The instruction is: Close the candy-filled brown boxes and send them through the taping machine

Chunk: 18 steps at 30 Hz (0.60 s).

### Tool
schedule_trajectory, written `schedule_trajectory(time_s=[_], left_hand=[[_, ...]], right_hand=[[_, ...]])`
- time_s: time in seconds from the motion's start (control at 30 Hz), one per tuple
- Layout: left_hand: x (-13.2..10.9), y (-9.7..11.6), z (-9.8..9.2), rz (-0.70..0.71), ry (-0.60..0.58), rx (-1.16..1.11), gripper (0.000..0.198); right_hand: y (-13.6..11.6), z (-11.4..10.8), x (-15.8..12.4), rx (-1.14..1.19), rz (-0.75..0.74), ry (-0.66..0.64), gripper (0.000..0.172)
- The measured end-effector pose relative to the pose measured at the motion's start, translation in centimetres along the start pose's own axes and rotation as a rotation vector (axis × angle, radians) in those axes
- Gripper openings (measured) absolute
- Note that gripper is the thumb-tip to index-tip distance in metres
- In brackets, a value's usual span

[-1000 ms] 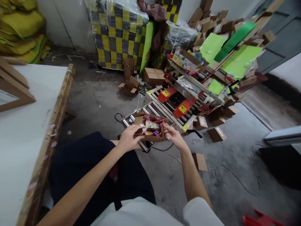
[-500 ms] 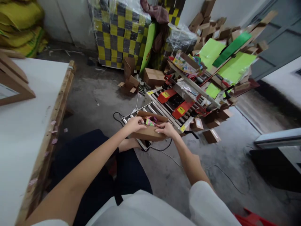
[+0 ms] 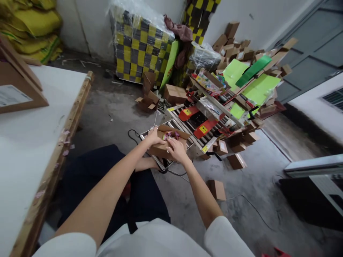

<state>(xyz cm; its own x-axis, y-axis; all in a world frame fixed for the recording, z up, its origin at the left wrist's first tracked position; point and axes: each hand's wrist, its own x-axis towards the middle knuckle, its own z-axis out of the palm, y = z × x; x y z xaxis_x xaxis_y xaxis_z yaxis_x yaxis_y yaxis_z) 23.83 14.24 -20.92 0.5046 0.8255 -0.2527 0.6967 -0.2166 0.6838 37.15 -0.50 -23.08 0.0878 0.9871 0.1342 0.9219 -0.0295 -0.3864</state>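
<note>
Just below frame ctr, had open carton over roller conveyor; bent L hand fingers over its left end, curled R hand fingers at near edge by pkts; couldn't confirm grip w/ either. Prob. risked snagging pkts or creasing carton by pressing too hard.

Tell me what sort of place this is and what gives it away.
Probably a packing room or small warehouse: a roller conveyor with an open carton on it, a heap of cardboard boxes, and plastic-wrapped yellow-and-grey stacks by the wall.
</note>
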Motion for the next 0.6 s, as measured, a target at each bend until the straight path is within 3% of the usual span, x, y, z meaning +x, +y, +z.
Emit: schedule_trajectory(time_s=[0.13,0.23,0.33,0.4,0.53,0.6], left_hand=[[0.9,-1.6,0.9,0.181,-0.015,-0.214,0.107],[1.0,-1.8,0.9,0.180,-0.007,-0.234,0.092],[0.9,-1.9,0.8,0.171,-0.003,-0.229,0.088],[0.8,-2.0,0.9,0.167,0.012,-0.233,0.092],[0.5,-2.3,1.3,0.172,0.046,-0.243,0.100],[0.4,-2.3,1.4,0.177,0.060,-0.254,0.099]], right_hand=[[-0.5,-0.4,2.8,-0.034,0.104,-0.083,0.041],[-1.2,-0.8,4.2,-0.063,0.146,-0.114,0.050],[-1.3,-0.8,3.8,-0.042,0.140,-0.091,0.048],[-1.0,-0.4,2.7,0.016,0.116,0.027,0.041],[-0.1,0.7,1.0,0.196,0.253,0.536,0.039],[0.0,1.0,1.0,0.216,0.321,0.617,0.038]])
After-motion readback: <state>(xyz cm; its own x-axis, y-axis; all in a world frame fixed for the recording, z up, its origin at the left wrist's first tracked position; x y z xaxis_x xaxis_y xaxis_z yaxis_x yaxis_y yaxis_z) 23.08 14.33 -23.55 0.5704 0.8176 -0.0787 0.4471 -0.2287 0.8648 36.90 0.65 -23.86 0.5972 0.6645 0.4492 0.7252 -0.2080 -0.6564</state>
